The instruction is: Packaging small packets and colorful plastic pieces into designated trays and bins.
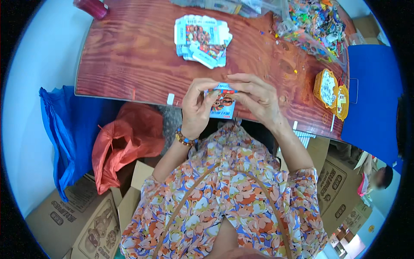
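Close to the table's near edge, both hands hold a small light-blue printed box [222,111] with cartoon figures on its front. My left hand [199,101] grips its left side, with the thumb over the front. My right hand [258,98] has its fingers at the top end and its thumb on the upper right of the front. Part of the top end hides behind the fingers, so I cannot see whether it is fully closed. Beyond my hands, a loose pile of flat cartons [202,41] in the same print lies on the table.
The reddish wooden table [129,56] carries a clear bag of colourful small pieces [317,26] at far right and yellow baskets [325,88] at right. A dark red jar [91,8] stands far left. Red [125,138] and blue bags [73,134] hang left; cardboard boxes [338,185] stand behind right.
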The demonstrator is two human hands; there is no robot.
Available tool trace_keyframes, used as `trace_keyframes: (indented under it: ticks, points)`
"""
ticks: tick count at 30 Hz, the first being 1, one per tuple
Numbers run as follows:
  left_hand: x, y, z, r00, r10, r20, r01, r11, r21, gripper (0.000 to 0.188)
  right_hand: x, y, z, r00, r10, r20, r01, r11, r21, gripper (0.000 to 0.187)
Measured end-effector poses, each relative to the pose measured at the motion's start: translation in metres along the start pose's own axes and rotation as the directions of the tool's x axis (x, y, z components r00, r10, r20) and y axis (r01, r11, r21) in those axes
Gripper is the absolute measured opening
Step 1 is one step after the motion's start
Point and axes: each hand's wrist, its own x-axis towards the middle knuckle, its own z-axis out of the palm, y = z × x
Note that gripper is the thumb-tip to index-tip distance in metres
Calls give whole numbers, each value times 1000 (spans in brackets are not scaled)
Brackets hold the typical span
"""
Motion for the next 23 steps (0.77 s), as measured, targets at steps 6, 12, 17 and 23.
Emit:
trace_keyframes:
  ticks: [6, 12, 17, 23]
  points:
    - [-5, -1, -14, 998, 62, 32, -66, 988, 142, 18, -15, -10, 29, 817, 531, 225, -573, 707, 414, 36]
    - [-15, -12, -13, 984, -52, -168, 62, 997, 52, 16, -14, -17, 47, 840, 536, 86, -483, 665, 569, 30]
    - [-13, 1, 4, 995, -104, 8, 104, 994, -40, 33, -54, -2, 15, 863, 504, 14, -409, 684, 604, 24]
    - [-25, -18, 32, 962, -242, 129, 237, 970, 52, 37, -229, -17, -101, 533, 696, -481, -370, 702, 608, 42]
